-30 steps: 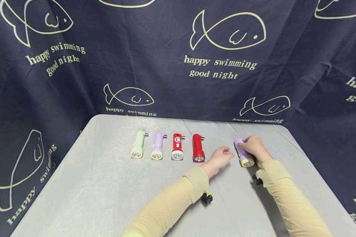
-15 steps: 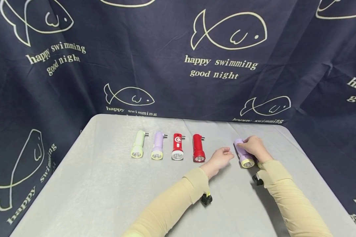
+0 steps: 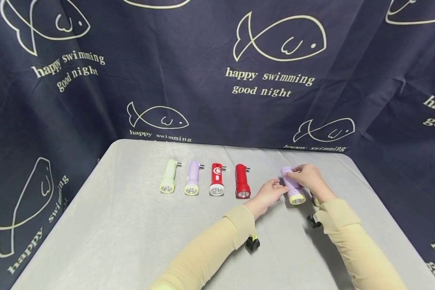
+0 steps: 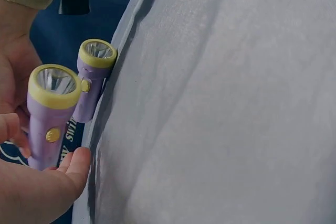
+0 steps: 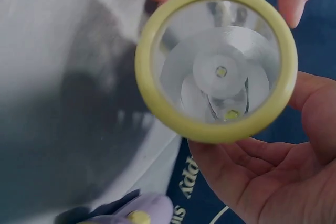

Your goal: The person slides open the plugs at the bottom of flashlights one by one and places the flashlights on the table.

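A purple flashlight (image 3: 292,186) with a yellow rim is pinched by my right hand (image 3: 308,177), its lens end facing me. My left hand (image 3: 267,193) is on its other side, with fingertips at the flashlight's body. In the right wrist view the flashlight's yellow rim (image 5: 144,61) fills the middle, with fingers of both hands around it. Beside it stands another purple flashlight (image 4: 93,82), also with a yellow rim; my right wrist and hand mostly hide it in the head view.
To the left on the grey table (image 3: 130,225) lies a row: a light green flashlight (image 3: 170,175), a purple flashlight (image 3: 193,176), a red-and-white flashlight (image 3: 216,180) and a red flashlight (image 3: 241,179). Their plug prongs point right. A dark fish-print cloth (image 3: 203,80) hangs behind.
My right hand has brought the purple flashlight a little to the left, up to my left fingertips. The other purple flashlight's rim shows more. The row on the left has not moved.
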Demonstrator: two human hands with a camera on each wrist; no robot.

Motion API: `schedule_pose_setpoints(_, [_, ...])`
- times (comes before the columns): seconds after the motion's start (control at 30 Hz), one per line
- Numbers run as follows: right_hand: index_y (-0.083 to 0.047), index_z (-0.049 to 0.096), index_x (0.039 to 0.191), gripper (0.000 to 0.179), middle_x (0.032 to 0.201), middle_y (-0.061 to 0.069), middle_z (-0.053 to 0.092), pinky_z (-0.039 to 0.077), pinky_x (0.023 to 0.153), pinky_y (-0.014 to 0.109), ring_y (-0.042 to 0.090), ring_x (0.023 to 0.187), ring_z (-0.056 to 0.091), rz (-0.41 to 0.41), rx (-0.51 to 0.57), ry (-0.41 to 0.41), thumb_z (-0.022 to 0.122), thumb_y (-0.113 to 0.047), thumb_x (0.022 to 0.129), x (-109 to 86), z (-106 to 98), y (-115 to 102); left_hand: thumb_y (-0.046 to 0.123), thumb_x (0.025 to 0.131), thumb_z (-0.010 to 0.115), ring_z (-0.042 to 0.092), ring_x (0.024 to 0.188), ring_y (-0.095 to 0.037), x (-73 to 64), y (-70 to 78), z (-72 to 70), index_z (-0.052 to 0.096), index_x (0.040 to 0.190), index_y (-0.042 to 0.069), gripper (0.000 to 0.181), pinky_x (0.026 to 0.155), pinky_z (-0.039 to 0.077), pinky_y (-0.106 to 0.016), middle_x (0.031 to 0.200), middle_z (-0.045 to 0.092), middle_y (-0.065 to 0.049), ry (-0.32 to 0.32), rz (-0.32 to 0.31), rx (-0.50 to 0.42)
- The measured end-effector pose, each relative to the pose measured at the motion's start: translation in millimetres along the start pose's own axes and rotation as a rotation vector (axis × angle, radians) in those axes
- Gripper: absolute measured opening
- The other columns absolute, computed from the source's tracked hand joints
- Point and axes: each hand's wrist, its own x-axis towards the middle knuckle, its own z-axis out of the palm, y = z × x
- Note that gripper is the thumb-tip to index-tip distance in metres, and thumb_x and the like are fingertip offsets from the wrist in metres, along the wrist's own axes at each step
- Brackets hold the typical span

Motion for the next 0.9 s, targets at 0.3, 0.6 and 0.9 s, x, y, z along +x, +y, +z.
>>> schedule_pose_setpoints(0.3, [0.013,0.06,0.112,0.052,0.096,0.027,0.068,0.055,0.056,0.026,0.017,0.062,0.064,-0.033,0.106,0.01,0.069,-0.029,0.082,-7.9,-1,-19,0.015,0.087,0.066,0.063,0.093,-0.023,-0.8,2.9,-0.1,0.048,0.128,0.001,0.047,0.088,0.051,-0.042,0.11,0.064,-0.013,0.024,0.038,-0.104])
schedule_pose_setpoints(0.6, [0.014,0.056,0.113,0.048,0.098,0.031,0.065,0.058,0.059,0.033,0.013,0.06,0.064,-0.045,0.209,0.009,0.067,-0.021,0.084,-13.1,-2,-27,0.006,0.085,0.066,0.065,0.089,-0.022,-3.0,6.8,0.7,0.049,0.125,0.0,0.044,0.082,0.054,-0.038,0.097,0.066,-0.012,0.051,0.069,-0.169])
schedule_pose_setpoints(0.9, [0.013,0.055,0.116,0.051,0.1,0.03,0.064,0.057,0.058,0.031,0.012,0.061,0.063,-0.045,0.218,-0.004,0.068,-0.024,0.084,-13.3,-3,-28,0.005,0.084,0.066,0.064,0.087,-0.021,-2.3,9.1,-1.0,0.05,0.124,0.002,0.043,0.08,0.055,-0.036,0.096,0.067,-0.011,0.055,0.06,-0.163])
